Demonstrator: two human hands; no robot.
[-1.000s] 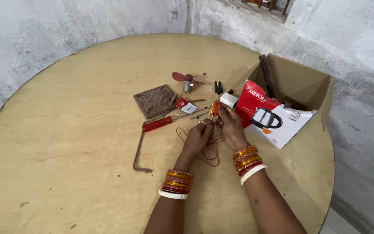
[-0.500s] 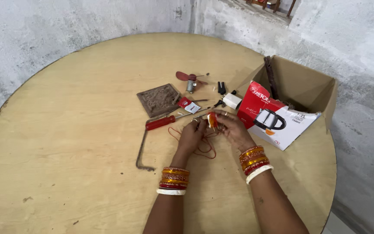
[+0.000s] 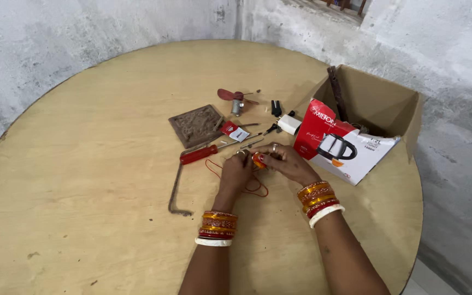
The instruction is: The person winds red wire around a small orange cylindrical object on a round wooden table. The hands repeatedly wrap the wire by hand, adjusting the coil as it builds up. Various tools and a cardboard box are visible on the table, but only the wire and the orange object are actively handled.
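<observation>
Both hands meet at the middle of a round wooden table [image 3: 83, 164]. My left hand [image 3: 235, 173] and my right hand [image 3: 285, 163] together pinch a small orange and red part [image 3: 258, 160] between the fingertips. A thin red wire [image 3: 253, 188] loops on the table under the hands; whether it joins the part is hidden. Bangles ring both wrists. A red-handled screwdriver [image 3: 199, 154] lies just left of my left hand.
A carved brown square block [image 3: 196, 125], a small motor with a red propeller [image 3: 234, 98], a small red and white card [image 3: 235, 131], a white plug [image 3: 289, 124] and a bent metal rod [image 3: 176, 191] lie around. A kettle carton [image 3: 340, 147] leans against an open cardboard box [image 3: 389, 104].
The hands and the small orange part have stayed together and drawn slightly nearer to me. The view has shifted a little.
</observation>
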